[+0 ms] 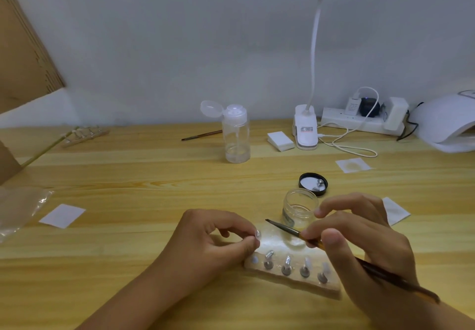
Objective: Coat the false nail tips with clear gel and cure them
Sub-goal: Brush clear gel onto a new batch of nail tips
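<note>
Since the false nail tip [257, 233] pinched in the left hand [218, 237] is likely featherlight and slick (best held by its edges), the right hand [359, 239] grips the brush [285, 228] just beside.

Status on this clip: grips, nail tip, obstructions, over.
Left grip pinches one nail tip; right grip holds brush, bristles just short of it. Gel jar open behind. Nothing between brush and tip.
</note>
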